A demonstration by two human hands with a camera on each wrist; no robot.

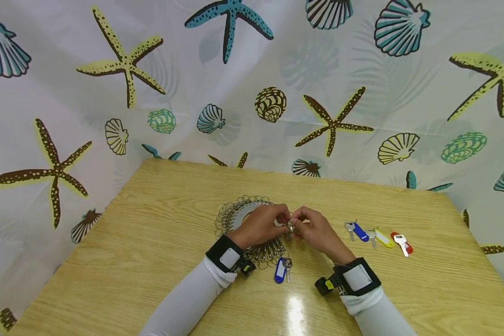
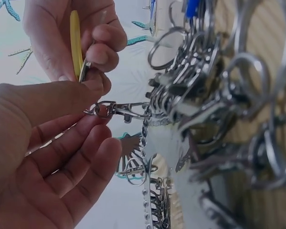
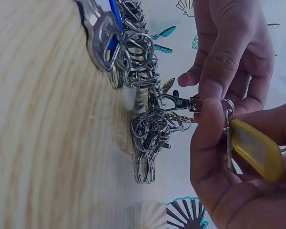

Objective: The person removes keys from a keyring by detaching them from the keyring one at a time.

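Observation:
In the head view my left hand [image 1: 258, 226] and right hand [image 1: 317, 231] meet at the right edge of a round grey rack [image 1: 238, 215] fringed with metal swivel clasps and split rings. Between thumb and fingers, the left hand pinches the ring end of one swivel clasp [image 2: 126, 109], whose hook end reaches to the rack. A key [image 3: 229, 143] and a yellow key tag [image 3: 255, 149] are held in my right hand. Their split ring [image 3: 228, 103] sits where the two hands' fingertips come together, partly hidden by them.
At the rack's near edge lie a blue tag [image 1: 280, 270] and a key [image 1: 288, 269]. To the right on the wooden table [image 1: 151, 242] are several keys with a blue tag [image 1: 360, 232], a yellow tag [image 1: 384, 238] and a red tag [image 1: 409, 248]. A patterned curtain [image 1: 252, 65] hangs behind.

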